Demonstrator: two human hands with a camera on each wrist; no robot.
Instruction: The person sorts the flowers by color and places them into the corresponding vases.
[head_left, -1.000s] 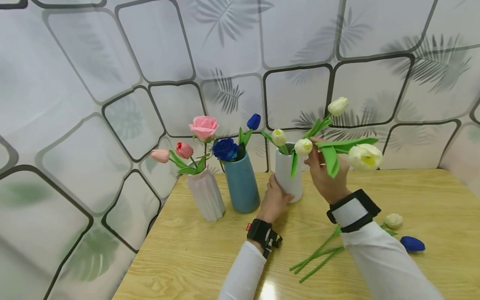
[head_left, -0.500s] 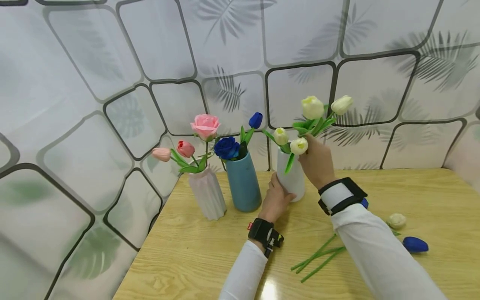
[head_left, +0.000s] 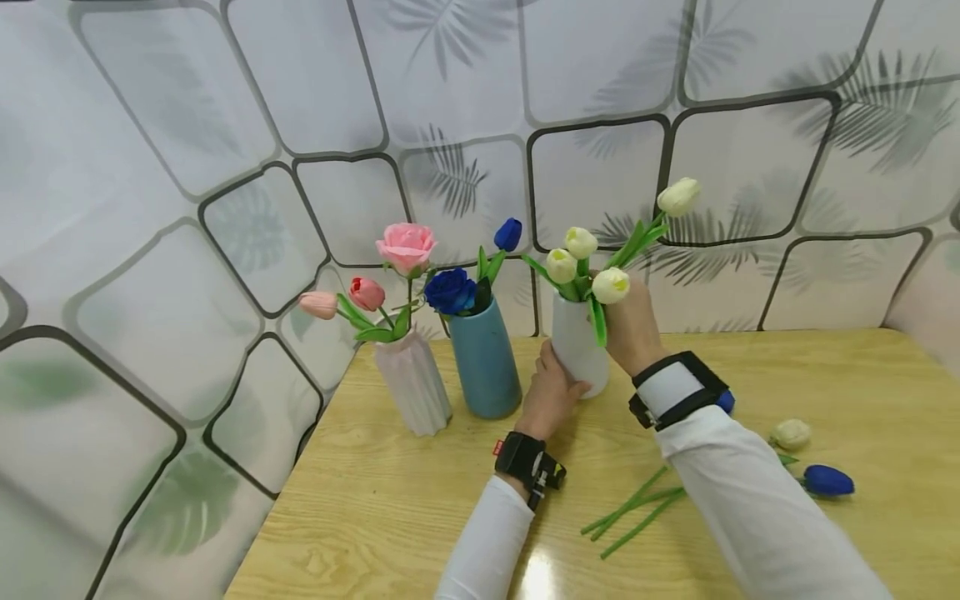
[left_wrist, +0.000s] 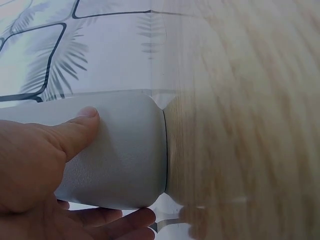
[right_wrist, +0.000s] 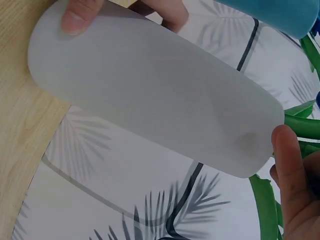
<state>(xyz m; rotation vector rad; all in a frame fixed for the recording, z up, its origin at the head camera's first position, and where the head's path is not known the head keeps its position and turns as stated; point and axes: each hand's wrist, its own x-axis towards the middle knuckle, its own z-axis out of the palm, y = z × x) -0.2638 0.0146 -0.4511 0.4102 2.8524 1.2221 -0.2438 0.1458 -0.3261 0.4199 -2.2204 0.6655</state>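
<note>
A white vase [head_left: 581, 350] stands upright on the table with several white tulips in its mouth. My left hand [head_left: 553, 392] grips its lower part, thumb on the near side and fingers round the other, as the left wrist view shows on the white vase [left_wrist: 120, 150]. At the mouth, my right hand [head_left: 633, 329] pinches a white tulip [head_left: 581, 242] low among the leaves, its fingertips partly hidden behind the blooms. In the right wrist view, the thumb [right_wrist: 287, 150] lies right at the vase's rim, beside green stems [right_wrist: 305, 127]. Another white tulip [head_left: 679, 197] leans out to the right.
Left of the white vase stand a blue vase [head_left: 486, 362] with a blue rose and a blue tulip, and a pale pink ribbed vase [head_left: 414, 383] with pink flowers. Loose stems [head_left: 633, 508], a white bloom [head_left: 791, 434] and a blue tulip [head_left: 827, 481] lie around the right forearm.
My right hand has brought a white tulip from the right over the vase and lowered it into the mouth. The left hand has kept its grip on the vase.
</note>
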